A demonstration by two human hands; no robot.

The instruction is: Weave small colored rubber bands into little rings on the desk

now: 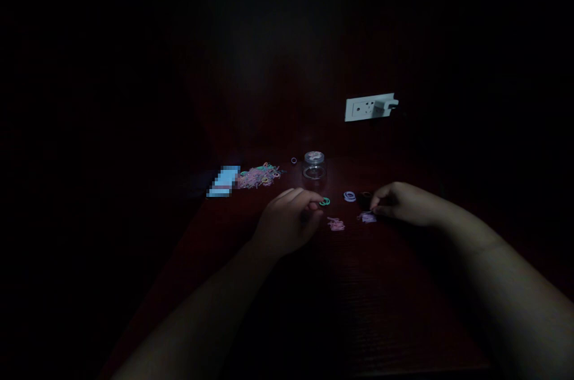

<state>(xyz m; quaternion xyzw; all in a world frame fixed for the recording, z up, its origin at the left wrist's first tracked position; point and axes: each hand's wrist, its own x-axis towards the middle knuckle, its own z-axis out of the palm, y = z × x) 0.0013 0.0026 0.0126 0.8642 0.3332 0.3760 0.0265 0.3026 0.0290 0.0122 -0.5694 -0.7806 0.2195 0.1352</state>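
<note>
In the dim head view, my left hand hovers low over the dark red table, fingers bent and the thumb apart from the index finger. Its index fingertip is at the edge of a few green hair ties; whether it touches them is hard to see. My right hand comes in from the right, thumb and fingertips pinched at a small pile of purple hair ties. Between the hands lie a pink pile of hair ties and a lilac group of hair ties. Dark-brown ties sit by my right fingers.
A clear lidded jar stands behind the sorted groups. Farther left is a large mixed heap of hair ties beside a pixelated blue-white item. One small ring lies near the jar. A wall socket holds a plug.
</note>
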